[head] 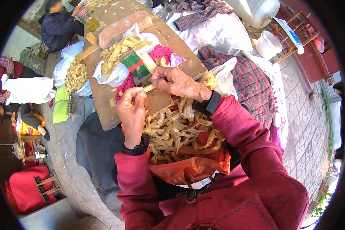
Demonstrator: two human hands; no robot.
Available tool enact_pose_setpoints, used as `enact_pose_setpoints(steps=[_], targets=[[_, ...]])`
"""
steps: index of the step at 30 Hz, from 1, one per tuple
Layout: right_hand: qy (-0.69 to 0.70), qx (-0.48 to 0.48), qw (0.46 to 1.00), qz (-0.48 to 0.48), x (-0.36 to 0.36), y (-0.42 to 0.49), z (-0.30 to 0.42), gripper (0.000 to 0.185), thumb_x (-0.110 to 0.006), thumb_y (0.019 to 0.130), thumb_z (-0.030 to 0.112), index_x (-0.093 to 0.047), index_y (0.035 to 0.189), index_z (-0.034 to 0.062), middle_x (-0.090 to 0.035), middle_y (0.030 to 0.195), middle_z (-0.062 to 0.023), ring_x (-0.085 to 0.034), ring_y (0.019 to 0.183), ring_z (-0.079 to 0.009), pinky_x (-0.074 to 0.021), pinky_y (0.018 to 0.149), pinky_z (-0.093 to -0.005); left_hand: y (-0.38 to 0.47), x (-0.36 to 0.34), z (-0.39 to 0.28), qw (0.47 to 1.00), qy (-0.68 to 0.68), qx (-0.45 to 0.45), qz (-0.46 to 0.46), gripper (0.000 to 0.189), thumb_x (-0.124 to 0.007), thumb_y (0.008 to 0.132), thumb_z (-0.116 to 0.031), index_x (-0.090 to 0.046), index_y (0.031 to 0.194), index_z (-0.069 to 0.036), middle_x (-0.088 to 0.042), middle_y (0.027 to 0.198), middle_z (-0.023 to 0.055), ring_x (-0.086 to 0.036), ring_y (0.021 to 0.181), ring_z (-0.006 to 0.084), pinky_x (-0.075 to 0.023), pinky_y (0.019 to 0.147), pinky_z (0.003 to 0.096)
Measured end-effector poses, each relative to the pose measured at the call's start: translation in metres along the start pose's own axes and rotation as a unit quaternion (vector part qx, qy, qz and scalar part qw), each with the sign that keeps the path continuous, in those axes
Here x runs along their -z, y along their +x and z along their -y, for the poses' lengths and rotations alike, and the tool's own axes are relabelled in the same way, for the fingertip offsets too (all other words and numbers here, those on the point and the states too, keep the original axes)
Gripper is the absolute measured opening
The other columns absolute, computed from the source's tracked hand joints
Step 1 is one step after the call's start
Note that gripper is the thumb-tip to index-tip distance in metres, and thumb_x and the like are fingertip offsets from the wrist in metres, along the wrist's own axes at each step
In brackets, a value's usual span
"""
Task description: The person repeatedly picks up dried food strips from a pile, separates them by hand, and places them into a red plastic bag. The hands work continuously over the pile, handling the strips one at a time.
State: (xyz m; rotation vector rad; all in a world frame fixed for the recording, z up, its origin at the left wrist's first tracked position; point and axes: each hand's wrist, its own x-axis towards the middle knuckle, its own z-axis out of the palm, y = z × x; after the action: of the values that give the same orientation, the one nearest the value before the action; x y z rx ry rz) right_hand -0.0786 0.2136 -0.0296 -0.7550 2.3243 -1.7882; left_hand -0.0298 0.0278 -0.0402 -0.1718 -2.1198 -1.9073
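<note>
A short pale strip of dried plant husk (149,88) is stretched between my two hands, over the near edge of the wooden board. My left hand (132,110) pinches its lower end between thumb and forefinger. The upper end is in the bent fingers of my right hand (176,82). Below, a heap of knotted, curled husk strips (175,133) fills an orange plastic bag (191,169) at my lap. Just beyond my hands stands a green box with a red band (135,65), beside a pink dotted cloth (162,51). Flat yellowish strips (116,56) lie in a white plastic bag (115,79).
The wooden board (100,95) bears a long reddish block (123,27) and a glass jar (93,25). A container of short cut pieces (77,73) stands left. Two people sit beyond, one in dark clothing (57,28). A white bucket (268,44) and quilted floral fabric (241,83) are right.
</note>
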Motion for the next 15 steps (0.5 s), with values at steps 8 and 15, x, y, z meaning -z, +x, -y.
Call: enact_pose_setpoints(steps=[8, 15], targets=[[-0.266, 0.060, 0.960, -0.068, -0.009, 0.001, -0.007, 0.014, -0.062, 0.086, 0.022, -0.060, 0.090, 0.0077, -0.063, 0.069, -0.0133, -0.066, 0.069, -0.0317, -0.0507, 0.062, -0.0414, 0.003, -0.001, 0.012, 0.993, 0.115, -0.003, -0.010, 0.004, -0.067, 0.084, 0.003, -0.064, 0.085, 0.001, -0.063, 0.070, 0.0024, -0.054, 0.062, 0.0058, -0.0443, 0.059, 0.0234], [-0.204, 0.025, 0.976, -0.075, -0.003, -0.001, -0.009, 0.024, -0.062, 0.091, 0.030, -0.060, 0.089, 0.0059, -0.063, 0.069, -0.0088, -0.062, 0.065, -0.0238, -0.0485, 0.061, -0.0358, 0.002, 0.007, 0.010, 0.969, 0.243, -0.055, 0.006, 0.008, -0.071, 0.077, 0.004, -0.065, 0.081, 0.001, -0.061, 0.066, 0.0077, -0.057, 0.056, 0.0166, -0.0458, 0.055, 0.0279]])
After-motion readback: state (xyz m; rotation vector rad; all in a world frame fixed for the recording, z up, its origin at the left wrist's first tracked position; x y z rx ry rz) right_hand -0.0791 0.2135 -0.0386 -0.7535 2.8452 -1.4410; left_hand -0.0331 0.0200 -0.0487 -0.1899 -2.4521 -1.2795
